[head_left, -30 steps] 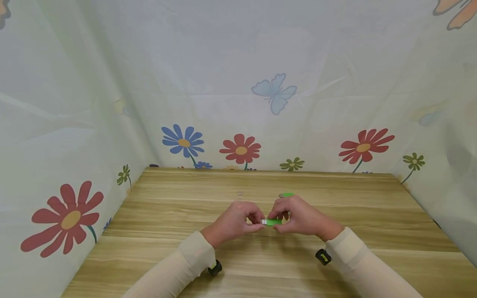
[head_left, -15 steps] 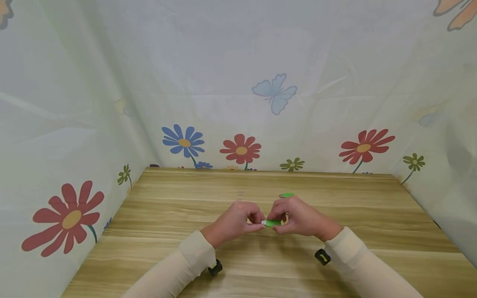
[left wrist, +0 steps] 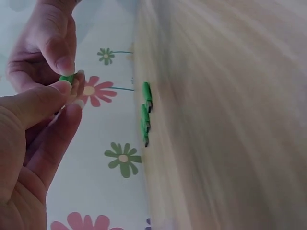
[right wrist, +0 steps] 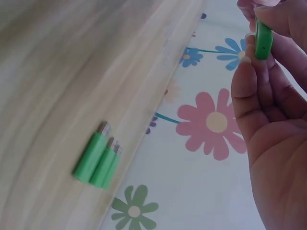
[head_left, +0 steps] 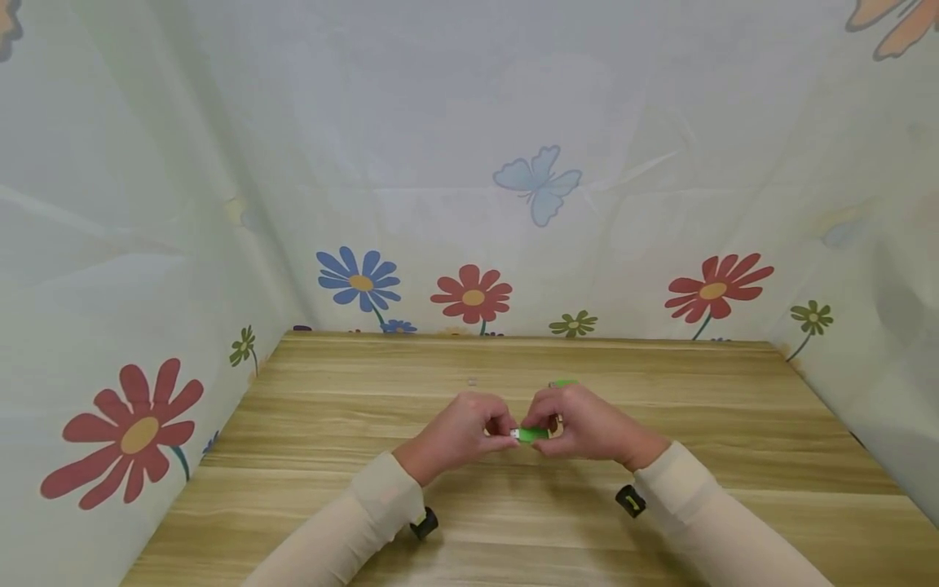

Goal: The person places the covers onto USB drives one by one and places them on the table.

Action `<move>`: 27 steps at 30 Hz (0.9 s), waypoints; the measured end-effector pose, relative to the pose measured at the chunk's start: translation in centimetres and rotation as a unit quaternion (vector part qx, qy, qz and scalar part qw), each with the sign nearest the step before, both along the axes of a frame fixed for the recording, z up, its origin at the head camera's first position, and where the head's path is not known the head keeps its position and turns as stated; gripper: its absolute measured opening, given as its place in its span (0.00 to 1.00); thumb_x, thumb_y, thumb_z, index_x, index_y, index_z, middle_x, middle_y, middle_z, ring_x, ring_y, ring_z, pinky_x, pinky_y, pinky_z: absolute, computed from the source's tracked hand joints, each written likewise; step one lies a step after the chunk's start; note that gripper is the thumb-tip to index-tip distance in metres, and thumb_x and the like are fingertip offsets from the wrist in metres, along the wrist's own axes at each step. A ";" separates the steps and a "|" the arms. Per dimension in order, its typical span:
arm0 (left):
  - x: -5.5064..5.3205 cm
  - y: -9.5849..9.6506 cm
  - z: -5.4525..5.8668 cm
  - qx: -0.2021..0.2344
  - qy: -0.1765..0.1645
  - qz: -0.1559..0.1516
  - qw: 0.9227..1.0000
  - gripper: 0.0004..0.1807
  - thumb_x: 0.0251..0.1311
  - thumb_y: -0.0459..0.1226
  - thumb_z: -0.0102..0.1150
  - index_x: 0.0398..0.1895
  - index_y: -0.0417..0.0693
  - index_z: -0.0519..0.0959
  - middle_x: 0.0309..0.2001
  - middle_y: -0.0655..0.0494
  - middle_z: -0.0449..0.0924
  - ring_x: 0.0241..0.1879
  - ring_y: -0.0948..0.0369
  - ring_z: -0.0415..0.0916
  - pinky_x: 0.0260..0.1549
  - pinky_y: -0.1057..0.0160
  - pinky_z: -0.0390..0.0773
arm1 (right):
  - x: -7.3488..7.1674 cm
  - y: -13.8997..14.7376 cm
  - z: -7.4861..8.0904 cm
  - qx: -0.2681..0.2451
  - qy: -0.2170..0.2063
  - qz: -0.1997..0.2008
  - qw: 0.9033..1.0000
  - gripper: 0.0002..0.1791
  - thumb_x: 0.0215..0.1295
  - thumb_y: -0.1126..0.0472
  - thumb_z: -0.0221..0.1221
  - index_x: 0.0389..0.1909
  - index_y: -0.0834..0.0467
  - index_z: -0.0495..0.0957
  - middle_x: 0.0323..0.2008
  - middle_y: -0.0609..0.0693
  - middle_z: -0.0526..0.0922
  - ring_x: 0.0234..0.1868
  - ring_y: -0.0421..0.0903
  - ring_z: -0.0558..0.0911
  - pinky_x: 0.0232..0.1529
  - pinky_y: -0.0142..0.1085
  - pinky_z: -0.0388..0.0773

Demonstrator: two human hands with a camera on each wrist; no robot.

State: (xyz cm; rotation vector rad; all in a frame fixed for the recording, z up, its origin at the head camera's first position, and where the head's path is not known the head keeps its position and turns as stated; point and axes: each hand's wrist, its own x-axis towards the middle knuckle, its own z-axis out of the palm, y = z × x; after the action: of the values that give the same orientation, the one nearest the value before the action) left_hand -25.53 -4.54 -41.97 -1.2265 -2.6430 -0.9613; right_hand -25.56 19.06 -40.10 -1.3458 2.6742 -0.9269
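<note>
A green USB stick (head_left: 534,435) is held level between both hands above the table, its metal plug pointing left in the head view. My left hand (head_left: 468,430) pinches the plug end between thumb and fingers. My right hand (head_left: 592,425) grips the green body from the other side with thumb and fingertips. In the right wrist view, the rear end of the stick (right wrist: 263,43) shows between the fingers; the left wrist view leaves only a bit of its green body (left wrist: 67,78) visible. The fingers hide most of the plug.
Several more green USB sticks (right wrist: 91,157) lie side by side on the wooden table (head_left: 352,391), beyond my right hand. A small clear piece (head_left: 473,381) lies behind my left hand. A flower-printed curtain (head_left: 411,163) encloses the back and sides.
Both hands and the USB stick have shifted very slightly left and away from me, the right hand a touch more. Their grips look the same.
</note>
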 end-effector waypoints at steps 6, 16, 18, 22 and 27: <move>-0.3 0.2 0.8 -0.020 0.019 0.021 0.999 0.08 0.55 0.38 0.76 0.34 0.50 0.85 0.30 0.63 0.83 0.29 0.72 0.74 0.33 0.78 0.77 | -0.3 0.2 0.7 0.000 0.002 -0.030 1.000 0.07 0.57 0.62 0.73 0.36 0.48 0.88 0.33 0.38 0.86 0.30 0.35 0.82 0.35 0.38 0.86; -1.4 1.1 -0.2 -0.060 -0.020 0.046 0.997 0.10 0.59 0.40 0.74 0.43 0.49 0.88 0.35 0.63 0.86 0.32 0.73 0.78 0.37 0.76 0.79 | -1.1 0.3 -0.2 0.010 -0.016 -0.032 0.999 0.05 0.58 0.63 0.73 0.34 0.52 0.89 0.31 0.41 0.86 0.28 0.32 0.79 0.33 0.31 0.83; -1.7 1.3 -0.7 -0.071 -0.036 0.048 0.996 0.09 0.59 0.39 0.73 0.42 0.49 0.89 0.33 0.63 0.86 0.30 0.72 0.76 0.34 0.76 0.78 | -1.4 0.3 -0.7 0.014 -0.027 -0.033 0.999 0.05 0.58 0.64 0.73 0.34 0.53 0.89 0.32 0.42 0.86 0.29 0.33 0.80 0.33 0.30 0.83; -2.5 1.7 -1.7 -0.094 -0.039 0.043 0.994 0.04 0.60 0.38 0.73 0.37 0.50 0.90 0.29 0.66 0.85 0.27 0.71 0.73 0.30 0.76 0.75 | -1.9 0.1 -1.8 0.022 -0.032 -0.036 0.999 0.05 0.57 0.65 0.73 0.34 0.55 0.90 0.32 0.44 0.86 0.30 0.37 0.80 0.33 0.31 0.83; -3.4 2.0 -2.9 -0.125 -0.025 0.036 0.991 0.02 0.60 0.39 0.73 0.31 0.51 0.89 0.24 0.68 0.81 0.25 0.71 0.69 0.28 0.75 0.72 | -2.5 -0.2 -3.0 0.033 -0.033 -0.044 0.998 0.05 0.56 0.67 0.73 0.33 0.56 0.90 0.31 0.44 0.86 0.30 0.36 0.81 0.33 0.29 0.81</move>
State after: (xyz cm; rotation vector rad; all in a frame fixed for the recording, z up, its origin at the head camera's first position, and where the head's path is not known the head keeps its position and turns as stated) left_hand -28.92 -2.53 -44.91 -1.1553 -2.8952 -0.6745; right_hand -28.09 18.84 -43.07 -1.1733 2.7065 -0.8673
